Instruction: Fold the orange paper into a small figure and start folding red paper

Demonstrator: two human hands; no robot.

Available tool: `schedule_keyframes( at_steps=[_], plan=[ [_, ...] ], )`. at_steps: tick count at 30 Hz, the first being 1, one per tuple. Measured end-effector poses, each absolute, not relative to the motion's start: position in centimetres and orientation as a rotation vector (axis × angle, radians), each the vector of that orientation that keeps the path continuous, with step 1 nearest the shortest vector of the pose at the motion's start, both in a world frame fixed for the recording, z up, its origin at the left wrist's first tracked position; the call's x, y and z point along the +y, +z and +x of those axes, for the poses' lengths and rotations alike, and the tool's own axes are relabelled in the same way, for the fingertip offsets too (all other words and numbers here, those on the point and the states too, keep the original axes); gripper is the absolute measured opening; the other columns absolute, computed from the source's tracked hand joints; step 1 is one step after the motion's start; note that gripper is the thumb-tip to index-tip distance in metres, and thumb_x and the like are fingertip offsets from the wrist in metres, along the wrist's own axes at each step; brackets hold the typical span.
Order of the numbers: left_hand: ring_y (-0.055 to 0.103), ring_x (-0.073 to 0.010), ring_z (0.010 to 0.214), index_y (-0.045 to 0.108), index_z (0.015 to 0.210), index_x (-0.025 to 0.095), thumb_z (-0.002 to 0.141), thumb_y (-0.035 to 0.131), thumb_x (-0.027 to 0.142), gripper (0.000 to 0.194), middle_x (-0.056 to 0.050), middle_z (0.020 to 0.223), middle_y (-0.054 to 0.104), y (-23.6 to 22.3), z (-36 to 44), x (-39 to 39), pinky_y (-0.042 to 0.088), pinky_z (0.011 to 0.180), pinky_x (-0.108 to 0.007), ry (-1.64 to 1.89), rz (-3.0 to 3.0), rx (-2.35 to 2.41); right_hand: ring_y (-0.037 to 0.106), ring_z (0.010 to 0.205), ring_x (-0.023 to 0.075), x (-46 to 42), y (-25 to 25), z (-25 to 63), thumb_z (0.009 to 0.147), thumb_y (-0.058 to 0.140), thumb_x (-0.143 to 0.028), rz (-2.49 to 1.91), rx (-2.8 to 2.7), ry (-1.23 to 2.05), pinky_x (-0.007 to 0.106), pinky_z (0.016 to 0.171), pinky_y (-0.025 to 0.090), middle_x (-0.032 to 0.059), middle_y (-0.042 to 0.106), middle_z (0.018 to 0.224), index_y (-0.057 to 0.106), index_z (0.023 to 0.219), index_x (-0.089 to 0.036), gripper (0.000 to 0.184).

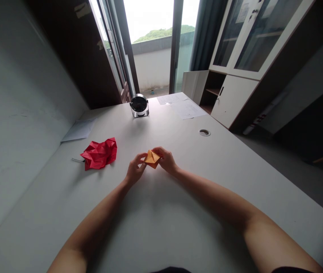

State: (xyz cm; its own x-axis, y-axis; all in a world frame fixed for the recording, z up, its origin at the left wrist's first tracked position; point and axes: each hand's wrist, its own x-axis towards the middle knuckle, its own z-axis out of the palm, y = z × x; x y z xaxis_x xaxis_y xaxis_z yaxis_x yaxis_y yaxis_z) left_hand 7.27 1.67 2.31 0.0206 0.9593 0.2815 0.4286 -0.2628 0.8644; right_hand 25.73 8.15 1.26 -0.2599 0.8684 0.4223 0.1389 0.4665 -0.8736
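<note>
A small piece of folded orange paper [152, 158] is held between both hands above the middle of the white table. My left hand [135, 168] pinches its left corner, thumb below and fingers above. On the opposite side, my right hand [167, 160] grips the right edge, its fingers partly behind the paper. Several creases and a raised point show on the paper's upper face. Off to the left lies a crumpled, creased sheet of red paper [100, 153] with a thin dark stem-like piece sticking out at its left; neither hand touches it.
The white table [116, 212] meets a wall on the left. At its far edge stands a round black and silver device [139, 105]. Printed sheets [188, 109] lie at the back right, near a cable hole [204, 132]. Another paper [78, 129] rests by the wall.
</note>
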Motion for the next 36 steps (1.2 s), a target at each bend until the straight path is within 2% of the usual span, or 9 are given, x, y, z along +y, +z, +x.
schedule_keyframes(
  at_steps=[6, 16, 19, 23, 26, 30, 36],
  plan=[
    [0.071, -0.0229, 0.1, 0.059, 0.126, 0.023, 0.085, 0.059, 0.021, 0.041, -0.009, 0.126, 0.067, 2.5, 7.2, 1.6, 0.055, 0.065, -0.025, 1.16, 1.759, 1.415, 0.069, 0.082, 0.0177, 8.6, 0.5, 25.6, 0.077, 0.059, -0.017, -0.83, -1.705, 1.069, 0.029, 0.074, 0.053, 0.0029, 0.074, 0.092, 0.068, 0.106, -0.02, 0.031],
    [0.071, -0.0238, 0.099, 0.061, 0.127, 0.024, 0.081, 0.061, 0.016, 0.046, -0.008, 0.126, 0.068, 2.6, 7.2, 1.5, 0.044, 0.05, -0.018, 1.146, 1.763, 1.368, 0.063, 0.074, 0.0161, 8.2, 0.9, 25.8, 0.078, 0.064, -0.023, -0.84, -1.736, 1.13, 0.024, 0.066, 0.047, 0.0032, 0.071, 0.084, 0.07, 0.111, -0.017, 0.034],
    [0.071, -0.024, 0.098, 0.062, 0.126, 0.024, 0.081, 0.062, 0.018, 0.046, -0.009, 0.126, 0.068, 2.3, 7.3, 1.6, 0.047, 0.054, -0.02, 1.162, 1.726, 1.336, 0.062, 0.075, 0.0162, 8.3, 0.6, 25.8, 0.078, 0.066, -0.024, -0.817, -1.736, 1.16, 0.025, 0.067, 0.047, 0.0032, 0.071, 0.086, 0.069, 0.113, -0.018, 0.036],
    [0.069, -0.0239, 0.099, 0.065, 0.12, 0.02, 0.082, 0.066, 0.026, 0.038, -0.011, 0.118, 0.07, 1.7, 7.0, 2.1, 0.054, 0.073, -0.028, 1.265, 1.528, 1.242, 0.06, 0.072, 0.0148, 8.7, 0.2, 25.7, 0.078, 0.064, -0.023, -0.794, -1.741, 1.153, 0.025, 0.067, 0.046, 0.0019, 0.07, 0.083, 0.069, 0.112, -0.018, 0.034],
    [0.068, -0.0237, 0.102, 0.066, 0.116, 0.018, 0.084, 0.064, 0.033, 0.035, -0.011, 0.113, 0.072, 1.4, 6.6, 2.6, 0.054, 0.084, -0.032, 1.344, 1.339, 1.163, 0.058, 0.068, 0.0131, 8.7, 0.1, 25.6, 0.081, 0.063, -0.026, -0.757, -1.765, 1.168, 0.024, 0.065, 0.045, -0.0004, 0.067, 0.077, 0.068, 0.112, -0.02, 0.032],
    [0.068, -0.0226, 0.094, 0.067, 0.11, 0.017, 0.082, 0.063, 0.034, 0.033, -0.009, 0.108, 0.073, 1.2, 6.1, 3.1, 0.053, 0.084, -0.034, 1.4, 1.17, 1.148, 0.06, 0.072, 0.014, 8.6, 0.4, 25.5, 0.083, 0.065, -0.032, -0.622, -1.709, 1.363, 0.026, 0.067, 0.048, 0.0012, 0.066, 0.081, 0.067, 0.111, -0.019, 0.031],
    [0.069, -0.0221, 0.09, 0.069, 0.104, 0.015, 0.076, 0.058, 0.026, 0.032, -0.008, 0.104, 0.07, 1.1, 5.9, 3.2, 0.054, 0.086, -0.038, 1.414, 1.065, 1.085, 0.063, 0.081, 0.0168, 9.0, 1.2, 26.0, 0.078, 0.07, -0.034, -0.595, -1.61, 1.543, 0.031, 0.074, 0.053, 0.0052, 0.07, 0.092, 0.072, 0.101, -0.017, 0.028]
  ],
)
